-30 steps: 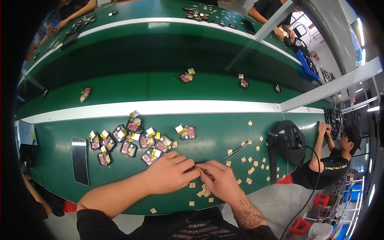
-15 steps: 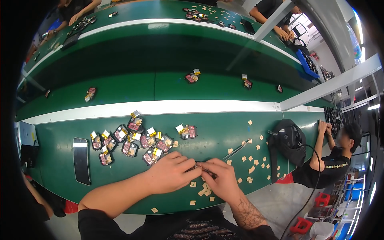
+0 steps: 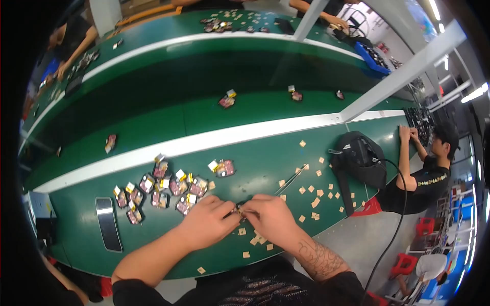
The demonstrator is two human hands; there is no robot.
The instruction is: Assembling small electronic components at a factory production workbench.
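My left hand (image 3: 209, 222) and my right hand (image 3: 270, 218) meet over the green bench (image 3: 153, 239), fingertips together on a small dark part (image 3: 240, 210). Both pinch it; most of it is hidden by the fingers. Just left of my hands lies a cluster of several small reddish parts with yellow and white tags (image 3: 163, 186). One more such part (image 3: 223, 167) lies apart behind my hands. Small tan squares (image 3: 311, 196) are scattered right of and under my right hand.
A thin tool (image 3: 291, 179) lies among the squares. A black device with a cable (image 3: 360, 158) sits at the right, a dark flat slab (image 3: 108, 223) at the left. Behind runs a green conveyor (image 3: 204, 109) carrying parts. Another person (image 3: 426, 168) works at the right.
My hands have stayed together at the same spot, fingers shifting slightly on the small part. The parts on the conveyor behind have drifted a little to the right.
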